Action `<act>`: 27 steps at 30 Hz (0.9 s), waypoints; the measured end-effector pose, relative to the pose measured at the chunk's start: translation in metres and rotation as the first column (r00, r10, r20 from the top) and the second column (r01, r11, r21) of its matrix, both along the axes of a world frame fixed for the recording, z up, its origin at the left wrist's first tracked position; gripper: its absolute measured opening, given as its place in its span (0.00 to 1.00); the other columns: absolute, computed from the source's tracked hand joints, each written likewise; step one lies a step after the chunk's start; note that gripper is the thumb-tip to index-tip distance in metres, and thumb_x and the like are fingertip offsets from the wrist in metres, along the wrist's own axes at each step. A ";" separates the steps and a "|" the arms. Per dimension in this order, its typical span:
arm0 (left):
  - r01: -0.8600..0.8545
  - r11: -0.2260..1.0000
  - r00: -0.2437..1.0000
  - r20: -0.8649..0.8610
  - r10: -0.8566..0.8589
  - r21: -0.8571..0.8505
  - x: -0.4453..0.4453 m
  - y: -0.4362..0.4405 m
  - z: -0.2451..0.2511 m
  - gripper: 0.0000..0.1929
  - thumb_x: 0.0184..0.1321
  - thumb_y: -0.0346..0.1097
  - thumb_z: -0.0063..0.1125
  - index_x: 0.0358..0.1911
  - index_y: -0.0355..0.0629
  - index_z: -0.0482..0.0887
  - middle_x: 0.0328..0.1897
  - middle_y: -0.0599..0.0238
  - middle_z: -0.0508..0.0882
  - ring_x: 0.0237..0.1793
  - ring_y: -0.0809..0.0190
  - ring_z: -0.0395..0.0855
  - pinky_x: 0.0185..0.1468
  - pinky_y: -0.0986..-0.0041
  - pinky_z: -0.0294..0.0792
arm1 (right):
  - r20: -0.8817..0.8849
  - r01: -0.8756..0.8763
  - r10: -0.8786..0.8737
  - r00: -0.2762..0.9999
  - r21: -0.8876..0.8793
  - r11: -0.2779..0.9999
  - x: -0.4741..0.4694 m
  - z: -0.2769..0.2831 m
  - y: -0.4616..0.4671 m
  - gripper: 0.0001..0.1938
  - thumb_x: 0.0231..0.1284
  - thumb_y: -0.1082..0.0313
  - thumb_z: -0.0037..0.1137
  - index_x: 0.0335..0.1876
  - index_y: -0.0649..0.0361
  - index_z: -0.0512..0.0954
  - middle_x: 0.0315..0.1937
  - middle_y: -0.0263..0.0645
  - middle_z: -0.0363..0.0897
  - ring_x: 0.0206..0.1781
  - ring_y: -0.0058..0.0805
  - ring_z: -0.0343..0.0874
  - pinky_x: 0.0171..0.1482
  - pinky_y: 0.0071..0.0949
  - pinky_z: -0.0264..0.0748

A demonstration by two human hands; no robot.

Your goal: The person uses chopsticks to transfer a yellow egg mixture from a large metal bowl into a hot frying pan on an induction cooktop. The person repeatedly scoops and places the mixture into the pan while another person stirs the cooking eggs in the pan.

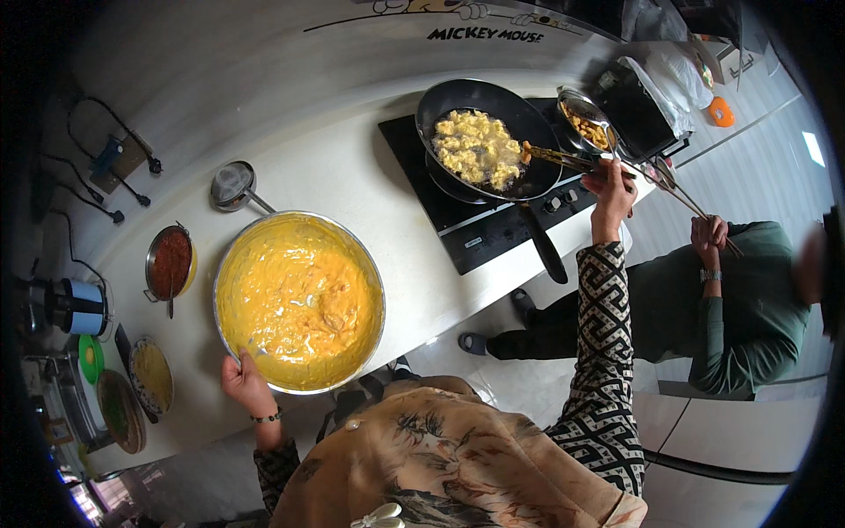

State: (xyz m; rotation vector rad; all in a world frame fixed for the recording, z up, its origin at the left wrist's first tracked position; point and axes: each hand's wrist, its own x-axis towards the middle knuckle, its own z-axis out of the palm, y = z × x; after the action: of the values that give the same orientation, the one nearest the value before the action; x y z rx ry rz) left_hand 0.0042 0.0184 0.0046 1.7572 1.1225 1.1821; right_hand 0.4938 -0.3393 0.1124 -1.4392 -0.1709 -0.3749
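Note:
My left hand [245, 383] grips the near rim of a large metal bowl [380, 290] of thick yellow batter [297, 297] with darker pieces in it. With my right hand [610, 195] I hold long cooking utensils that look like tongs or chopsticks [561, 157], a browned piece at their tip, over the right side of a black wok [544, 132]. Several yellow battered pieces [475, 148] lie in bubbling oil. At upper right, browned pieces [591, 132] fill a metal bowl, with a metal skimmer [604, 115] over it; my fingers are near its handle.
The wok stands on a black cooktop [482, 244], its handle [544, 244] past the counter edge. At right a person in a green top [752, 297] holds long chopsticks [693, 204]. A strainer ladle [234, 186], a bowl of red sauce [170, 264] and a patterned bowl [152, 376] stand at left.

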 end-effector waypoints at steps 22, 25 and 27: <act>-0.046 0.997 0.999 0.009 0.046 -0.068 0.000 -0.006 0.004 0.17 0.61 0.26 0.56 0.17 0.39 0.64 0.17 0.78 0.62 0.22 0.77 0.57 0.23 0.79 0.53 | 0.110 -0.093 0.092 0.990 -0.003 0.996 0.009 0.001 0.025 0.17 0.68 0.55 0.47 0.42 0.65 0.76 0.35 0.41 0.81 0.32 0.30 0.83 0.34 0.26 0.79; -0.050 0.999 0.999 0.005 0.050 0.010 0.001 -0.011 0.005 0.18 0.59 0.25 0.57 0.16 0.41 0.62 0.16 0.79 0.60 0.21 0.77 0.55 0.21 0.78 0.51 | -0.015 -0.300 0.302 0.953 0.064 0.952 -0.053 0.021 0.042 0.19 0.69 0.54 0.43 0.44 0.64 0.75 0.36 0.41 0.79 0.33 0.31 0.81 0.38 0.30 0.79; -0.083 0.996 0.996 -0.043 0.084 0.034 0.002 -0.011 0.005 0.22 0.59 0.26 0.58 0.15 0.43 0.56 0.17 0.81 0.57 0.22 0.77 0.53 0.21 0.78 0.47 | -0.038 -0.482 0.493 0.869 0.150 0.863 -0.096 0.016 0.067 0.16 0.68 0.55 0.45 0.39 0.62 0.77 0.29 0.40 0.80 0.27 0.28 0.81 0.32 0.27 0.81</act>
State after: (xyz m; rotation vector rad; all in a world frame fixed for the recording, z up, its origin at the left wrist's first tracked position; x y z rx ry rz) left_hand 0.0067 0.0073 0.0093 1.7840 1.2199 1.2219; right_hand 0.3975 -0.2721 0.1284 -1.2197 -0.4319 0.0864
